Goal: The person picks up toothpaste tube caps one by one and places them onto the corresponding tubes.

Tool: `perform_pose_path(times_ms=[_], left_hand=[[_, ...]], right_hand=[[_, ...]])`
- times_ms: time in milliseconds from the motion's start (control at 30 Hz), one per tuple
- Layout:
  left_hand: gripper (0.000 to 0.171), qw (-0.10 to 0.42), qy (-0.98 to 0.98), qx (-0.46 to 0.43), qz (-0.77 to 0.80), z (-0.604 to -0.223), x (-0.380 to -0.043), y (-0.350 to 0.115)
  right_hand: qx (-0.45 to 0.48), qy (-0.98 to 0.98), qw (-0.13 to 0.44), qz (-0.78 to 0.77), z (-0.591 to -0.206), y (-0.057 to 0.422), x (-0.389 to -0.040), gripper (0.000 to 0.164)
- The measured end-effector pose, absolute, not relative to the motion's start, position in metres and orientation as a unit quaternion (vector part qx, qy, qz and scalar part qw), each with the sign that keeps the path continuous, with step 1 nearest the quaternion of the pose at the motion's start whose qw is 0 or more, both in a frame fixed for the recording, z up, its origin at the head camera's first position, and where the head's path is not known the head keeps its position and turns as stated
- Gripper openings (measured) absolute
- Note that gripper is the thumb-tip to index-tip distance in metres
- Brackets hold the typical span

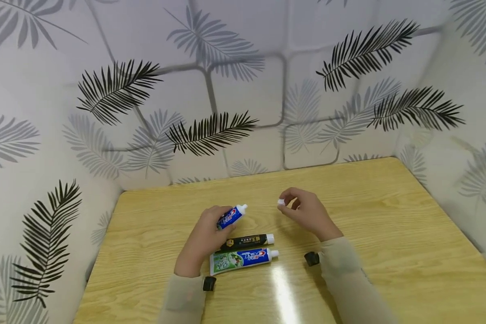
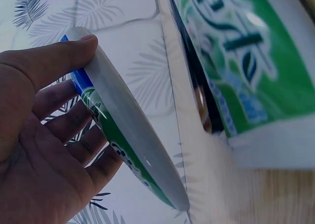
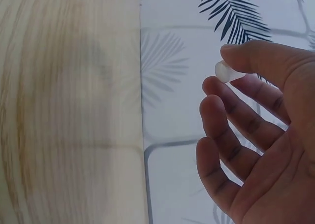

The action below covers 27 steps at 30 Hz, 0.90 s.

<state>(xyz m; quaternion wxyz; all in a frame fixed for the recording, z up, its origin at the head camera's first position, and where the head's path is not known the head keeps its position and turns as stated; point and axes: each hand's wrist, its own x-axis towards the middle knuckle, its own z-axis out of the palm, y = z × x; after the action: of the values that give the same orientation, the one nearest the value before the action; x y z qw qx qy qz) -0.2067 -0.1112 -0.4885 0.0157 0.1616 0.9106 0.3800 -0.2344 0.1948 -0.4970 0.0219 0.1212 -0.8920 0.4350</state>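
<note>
My left hand [image 1: 204, 234] grips a blue, green and white toothpaste tube [image 1: 231, 217] above the table, its bare nozzle pointing up and to the right. In the left wrist view the thumb presses the white side of this tube [image 2: 133, 120]. Between thumb and fingertip, my right hand [image 1: 308, 213] pinches a small white cap [image 1: 281, 202], also visible as a whitish cap [image 3: 227, 72] in the right wrist view. Below the left hand lie a black toothpaste tube [image 1: 249, 242] with a white cap and a green and blue toothpaste tube [image 1: 243, 260], side by side.
The wooden table [image 1: 368, 207] meets a wall [image 1: 251, 99] with a leaf pattern along its back edge. A black wrist-strap piece [image 1: 312, 258] sits by the right sleeve, another black piece [image 1: 209, 283] by the left. Light glares off the table's front middle.
</note>
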Motion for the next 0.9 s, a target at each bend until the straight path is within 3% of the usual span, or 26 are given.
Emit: perform_pose_path(times_ms=[433, 667, 900], left_hand=[[0.047, 0.015, 0.908, 0.181, 0.379, -0.483, -0.200, -0.101], [0.046, 0.016, 0.905, 0.203, 0.373, -0.482, -0.197, -0.097], [0.046, 0.024, 0.904, 0.215, 0.370, -0.485, -0.196, -0.093]], right_hand=[[0.204, -0.866, 0.010, 0.456, -0.491, 0.177, -0.225, 0.027], [0.212, -0.863, 0.004, 0.459, -0.491, 0.170, -0.220, 0.014], [0.243, -0.861, 0.016, 0.447, -0.492, 0.166, -0.220, 0.014]])
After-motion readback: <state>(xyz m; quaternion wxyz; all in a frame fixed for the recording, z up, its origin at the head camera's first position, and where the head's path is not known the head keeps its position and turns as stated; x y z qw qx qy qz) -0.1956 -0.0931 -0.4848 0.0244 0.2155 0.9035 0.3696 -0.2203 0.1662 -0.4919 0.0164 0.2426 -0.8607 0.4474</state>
